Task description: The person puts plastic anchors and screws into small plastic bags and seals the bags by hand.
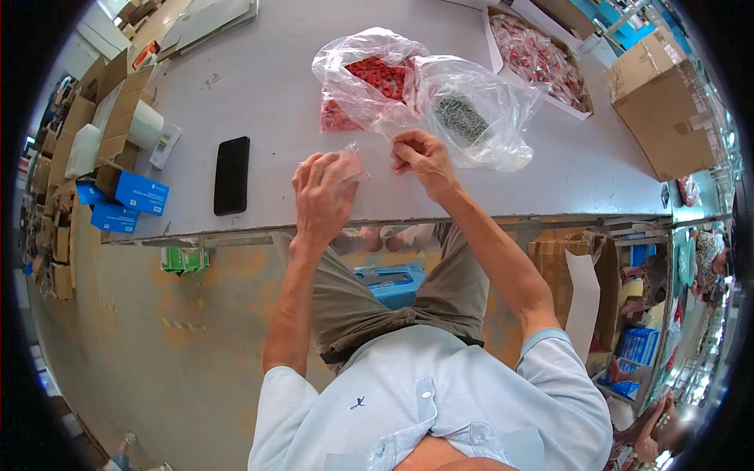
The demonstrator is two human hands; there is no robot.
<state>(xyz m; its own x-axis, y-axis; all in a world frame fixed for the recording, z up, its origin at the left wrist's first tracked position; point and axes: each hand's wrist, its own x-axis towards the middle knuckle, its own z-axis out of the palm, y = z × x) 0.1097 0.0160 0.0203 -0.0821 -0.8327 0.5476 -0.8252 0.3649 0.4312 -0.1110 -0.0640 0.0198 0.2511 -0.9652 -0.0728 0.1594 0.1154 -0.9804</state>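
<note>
Near the middle of the frame, my left hand (323, 192) is holding a small clear packet (356, 166) with something pinkish-red in it; my fingers are bending over it, only partly closed, with the thumb on its near side. My right hand (422, 161), just right of centre, is curling inward with thumb and fingertips drawn together — I cannot tell whether anything small is sitting between them. Above my hands, at upper centre, a clear bag of red pieces (381, 77) is lying open on the table (275, 94), and a clear bag of grey metal pieces (463, 118) is resting right beside it. A tray of filled packets (540, 59) is standing at upper right, near a cardboard box (667, 110). A black phone (232, 177) is lying left of centre.
</note>
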